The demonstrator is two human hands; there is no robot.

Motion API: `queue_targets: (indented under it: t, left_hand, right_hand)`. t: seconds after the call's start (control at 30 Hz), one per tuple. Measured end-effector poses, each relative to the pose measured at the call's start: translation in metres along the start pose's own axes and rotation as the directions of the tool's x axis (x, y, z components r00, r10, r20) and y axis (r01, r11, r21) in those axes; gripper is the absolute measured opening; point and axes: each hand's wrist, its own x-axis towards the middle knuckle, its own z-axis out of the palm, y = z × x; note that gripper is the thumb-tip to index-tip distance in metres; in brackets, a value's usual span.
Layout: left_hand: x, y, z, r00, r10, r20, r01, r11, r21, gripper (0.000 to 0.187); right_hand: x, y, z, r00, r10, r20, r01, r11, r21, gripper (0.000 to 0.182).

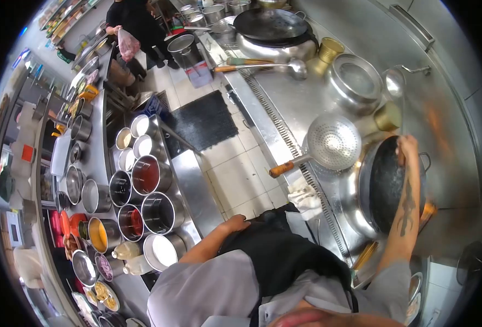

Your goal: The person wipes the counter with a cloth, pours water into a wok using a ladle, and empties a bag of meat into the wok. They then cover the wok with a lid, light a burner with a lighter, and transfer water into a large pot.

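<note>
My left hand (pixel 235 224) rests against the black apron (pixel 284 248) at my waist, with its fingers loose and nothing visible in it. Over the far part of a dark wok (pixel 385 188), my right hand (pixel 406 149) is closed; whatever its fingers hold, if anything, is too small to make out. The wok sits on the steel range and its inside looks dark, with a faint haze. Just left of it lies a perforated strainer (pixel 334 141) with a wooden handle (pixel 282 169). A crumpled white cloth (pixel 304 197) lies by the range's front edge.
Another wok (pixel 270 24), a ladle (pixel 297 69), a steel pot (pixel 355 82) and a gold-coloured can (pixel 330 50) stand farther along the range. Several pots of sauces (pixel 152 174) line the left counter. Beyond the black floor mat (pixel 202 122), another person (pixel 134 24) holds a plastic bag (pixel 127 44).
</note>
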Motion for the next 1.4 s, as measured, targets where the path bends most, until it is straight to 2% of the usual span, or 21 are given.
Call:
queue_targets:
  t: [0.03, 0.1, 0.13, 0.17, 0.2, 0.23, 0.3, 0.37, 0.47, 0.5, 0.57, 0.67, 0.7, 0.8, 0.87, 1.0, 1.1, 1.13, 1.17, 1.27, 1.4]
  left_hand:
    - [-0.005, -0.007, 0.003, 1.0, -0.008, -0.001, 0.008, 1.0, -0.009, 0.051]
    - [-0.012, -0.025, 0.01, 0.999, -0.031, -0.012, 0.029, 0.988, -0.152, 0.049]
    - [-0.015, -0.033, 0.015, 1.0, -0.03, 0.0, 0.029, 0.977, -0.213, 0.048]
    - [-0.022, -0.033, 0.015, 0.998, -0.069, -0.005, 0.067, 0.974, -0.216, 0.046]
    - [-0.033, -0.026, 0.009, 0.995, -0.096, -0.004, 0.093, 0.973, -0.21, 0.045]
    - [-0.038, -0.023, 0.006, 0.993, -0.118, -0.002, 0.116, 0.973, -0.198, 0.043]
    - [-0.04, -0.033, 0.014, 0.991, -0.127, -0.039, 0.117, 0.971, -0.207, 0.038]
    - [-0.044, -0.023, 0.005, 0.991, -0.13, 0.01, 0.129, 0.972, -0.198, 0.038]
    - [-0.047, -0.02, -0.003, 0.992, -0.128, -0.005, 0.123, 0.966, -0.228, 0.038]
    - [-0.048, -0.021, -0.003, 0.992, -0.126, -0.022, 0.117, 0.963, -0.244, 0.038]
    - [-0.036, -0.042, 0.005, 0.995, -0.076, -0.065, 0.064, 0.985, -0.159, 0.038]
    - [-0.026, -0.067, 0.007, 0.986, -0.007, -0.167, -0.009, 0.996, -0.094, 0.038]
    - [-0.023, -0.07, 0.005, 0.979, 0.021, -0.201, -0.037, 0.996, -0.078, 0.038]
    - [-0.02, -0.05, -0.025, 0.981, 0.076, -0.179, -0.083, 0.996, -0.032, 0.04]
    - [-0.015, -0.039, -0.038, 0.991, 0.021, -0.133, -0.037, 0.993, -0.116, 0.039]
    - [-0.003, 0.01, -0.073, 0.988, 0.156, -0.004, -0.156, 0.983, -0.096, 0.036]
    - [0.019, 0.032, -0.071, 0.989, 0.121, 0.081, -0.105, 0.977, -0.186, 0.035]
    - [0.03, 0.031, -0.067, 0.992, 0.079, 0.094, -0.056, 0.973, -0.224, 0.035]
    - [0.042, 0.033, -0.071, 0.973, 0.091, 0.213, -0.067, 0.991, -0.117, 0.033]
    - [0.079, 0.017, -0.051, 0.921, 0.333, 0.202, -0.318, 0.942, -0.103, 0.031]
    - [0.092, 0.066, -0.033, 0.805, 0.479, 0.349, -0.541, 0.835, 0.102, 0.031]
  right_hand:
    - [0.02, -0.008, 0.017, 0.998, -0.043, 0.046, 0.05, 0.982, -0.184, 0.016]
    - [0.08, 0.011, 0.048, 0.966, -0.22, 0.14, 0.242, 0.954, -0.176, 0.023]
    - [0.071, 0.016, 0.072, 0.957, -0.242, 0.16, 0.173, 0.92, 0.352, 0.027]
    - [0.099, 0.003, 0.084, 0.989, -0.028, 0.142, 0.052, 0.985, -0.164, 0.034]
    - [0.098, 0.001, 0.098, 0.988, -0.122, 0.098, 0.138, 0.974, -0.177, 0.034]
    - [0.082, -0.004, 0.1, 0.97, -0.171, 0.175, 0.177, 0.984, -0.02, 0.036]
    - [0.079, -0.016, 0.112, 0.949, -0.199, 0.244, 0.221, 0.973, -0.064, 0.033]
    - [0.085, -0.017, 0.124, 0.941, -0.15, 0.302, 0.112, 0.984, 0.14, 0.027]
    - [0.143, -0.002, 0.145, 0.899, 0.214, 0.381, -0.326, 0.909, 0.258, 0.018]
    - [0.132, -0.007, 0.137, 0.88, 0.113, 0.462, -0.365, 0.782, 0.504, 0.016]
    - [0.097, -0.024, 0.112, 0.847, -0.143, 0.512, -0.443, 0.343, 0.828, 0.017]
    - [0.116, -0.013, 0.084, 0.605, -0.296, 0.739, -0.778, -0.02, 0.628, 0.007]
    - [0.094, -0.019, 0.076, 0.701, -0.284, 0.655, -0.689, -0.032, 0.724, 0.008]
    - [0.045, -0.024, 0.046, 0.728, -0.347, 0.591, -0.642, -0.041, 0.766, 0.05]
    - [0.022, -0.013, 0.024, 0.72, -0.404, 0.565, -0.634, -0.05, 0.772, 0.055]
    - [-0.065, -0.007, -0.021, 0.811, -0.433, 0.394, -0.498, -0.155, 0.853, 0.061]
    - [-0.107, 0.007, -0.059, 0.707, -0.488, 0.512, -0.639, -0.132, 0.758, 0.025]
    - [-0.125, 0.011, -0.072, 0.717, -0.446, 0.536, -0.625, -0.069, 0.778, 0.017]
    - [-0.145, 0.016, -0.084, 0.748, -0.416, 0.517, -0.588, -0.054, 0.807, 0.013]
    - [-0.191, 0.044, -0.115, 0.807, -0.309, 0.503, -0.524, 0.016, 0.852, 0.008]
    - [-0.245, 0.078, -0.146, 0.935, -0.028, 0.353, -0.342, 0.188, 0.921, 0.011]
